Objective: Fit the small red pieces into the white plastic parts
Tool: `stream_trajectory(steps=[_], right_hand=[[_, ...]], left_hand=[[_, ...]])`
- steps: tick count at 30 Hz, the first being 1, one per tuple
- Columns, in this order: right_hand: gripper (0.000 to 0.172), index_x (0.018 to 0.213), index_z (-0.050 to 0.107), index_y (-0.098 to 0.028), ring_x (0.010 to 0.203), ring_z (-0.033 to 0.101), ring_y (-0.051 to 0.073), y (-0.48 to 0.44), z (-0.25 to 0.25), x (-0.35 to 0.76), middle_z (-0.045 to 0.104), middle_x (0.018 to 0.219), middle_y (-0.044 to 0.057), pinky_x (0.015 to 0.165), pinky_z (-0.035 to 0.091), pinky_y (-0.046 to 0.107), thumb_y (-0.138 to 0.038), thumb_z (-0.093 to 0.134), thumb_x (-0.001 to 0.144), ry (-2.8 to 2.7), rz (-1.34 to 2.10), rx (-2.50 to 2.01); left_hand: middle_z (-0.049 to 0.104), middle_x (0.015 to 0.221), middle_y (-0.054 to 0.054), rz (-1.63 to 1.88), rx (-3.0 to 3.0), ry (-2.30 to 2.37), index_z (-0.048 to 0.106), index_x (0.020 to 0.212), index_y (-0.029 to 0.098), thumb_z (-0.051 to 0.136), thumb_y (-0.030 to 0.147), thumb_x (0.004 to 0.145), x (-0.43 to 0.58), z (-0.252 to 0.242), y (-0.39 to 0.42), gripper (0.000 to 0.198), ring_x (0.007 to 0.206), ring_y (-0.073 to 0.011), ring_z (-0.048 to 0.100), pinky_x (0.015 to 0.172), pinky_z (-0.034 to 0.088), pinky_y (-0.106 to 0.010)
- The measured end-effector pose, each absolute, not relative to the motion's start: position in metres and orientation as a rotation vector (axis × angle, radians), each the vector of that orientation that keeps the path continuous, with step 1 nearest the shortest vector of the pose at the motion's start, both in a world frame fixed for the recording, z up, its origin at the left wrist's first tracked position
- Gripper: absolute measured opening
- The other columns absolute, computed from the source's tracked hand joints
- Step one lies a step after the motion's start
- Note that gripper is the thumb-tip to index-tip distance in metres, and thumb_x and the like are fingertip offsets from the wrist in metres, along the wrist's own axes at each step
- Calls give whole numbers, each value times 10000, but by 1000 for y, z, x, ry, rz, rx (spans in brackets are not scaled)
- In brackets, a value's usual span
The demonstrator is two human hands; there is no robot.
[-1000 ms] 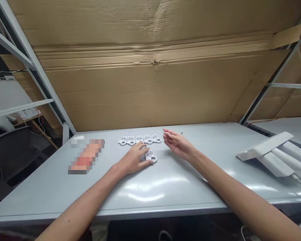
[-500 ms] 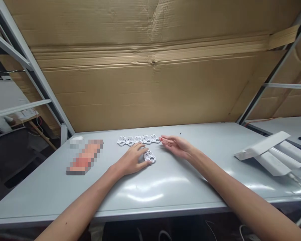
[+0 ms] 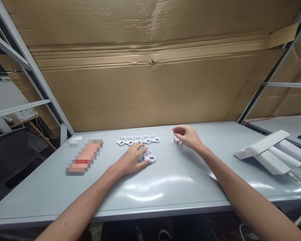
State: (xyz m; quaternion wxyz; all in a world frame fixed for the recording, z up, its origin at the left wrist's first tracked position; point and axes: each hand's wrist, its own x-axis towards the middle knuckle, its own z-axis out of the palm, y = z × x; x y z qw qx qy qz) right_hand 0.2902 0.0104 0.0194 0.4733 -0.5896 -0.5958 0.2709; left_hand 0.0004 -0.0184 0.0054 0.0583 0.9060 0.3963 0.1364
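Observation:
A white plastic part (image 3: pixel 149 156) with a round hole lies flat on the light grey table. My left hand (image 3: pixel 133 158) rests beside it, thumb on its near edge and fingertips at its far side, steadying it. Behind, several similar white parts (image 3: pixel 137 139) sit side by side in a row. My right hand (image 3: pixel 188 136) hovers to the right of the row, fingers bent and a gap between them and the thumb; nothing shows in it. Just below that hand lie several tiny red and dark pieces (image 3: pixel 177 141), partly covered by it.
On the left lies a blurred orange-red item (image 3: pixel 86 155), with a pale blurred thing (image 3: pixel 76 141) behind it. White panel-like pieces (image 3: pixel 268 152) with a cable stand at the right. A cardboard wall (image 3: pixel 150 93) closes off the table's back, between metal frame bars (image 3: pixel 37 67).
My right hand has turned from palm up and moved right, away from the row. Small red pieces, before at its fingertips, now lie on the table. My left hand stays put.

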Motion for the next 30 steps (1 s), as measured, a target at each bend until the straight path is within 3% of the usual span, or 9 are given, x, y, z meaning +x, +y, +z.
stream_trajectory(steps=[3,9,16,20,24,30], right_hand=[[224,952,699,-209,791,689,220,15,10,302,736,919,72,747,549,363,-150,607,756,-1633,489,-1590],[244,990,704,-222,957,674,309,19,1,312,735,1019,109,812,529,419,-220,647,753,-1770,441,-1739],[225,1037,704,-246,1074,638,294,7,5,285,714,1122,79,972,473,476,-296,569,864,-1854,333,-1397],[352,1229,645,-284,1171,593,274,-14,6,250,652,1273,69,1033,446,467,-360,600,888,-2166,435,-1002],[542,1346,575,-268,1250,537,306,-28,4,226,582,1377,106,1047,432,478,-421,675,836,-2339,500,-880],[372,1228,662,-296,1142,610,279,-22,3,231,671,1250,59,1013,462,461,-323,623,859,-2321,560,-893]], left_hand=[[450,1470,-175,436,2777,1182,578,1316,180,553,559,915,-2,7,-17,553,1407,-349,348,1127,345,-507],[490,1434,-139,461,2804,1158,640,1216,225,609,541,885,-8,12,-14,459,1376,-339,386,1110,365,-510],[537,1377,-156,510,2787,1139,641,1225,202,602,469,913,-2,1,-11,412,1355,-330,416,1104,371,-495],[496,1430,-153,497,2811,1165,562,1336,205,585,544,905,-5,-1,-7,548,1376,-334,389,1124,338,-506],[416,1494,-176,473,2770,1292,490,1398,186,596,657,841,-19,4,1,737,1405,-358,339,1144,302,-514],[439,1456,-179,473,2624,1663,498,1361,166,425,599,942,-36,8,10,608,1362,-379,385,1111,314,-530]])
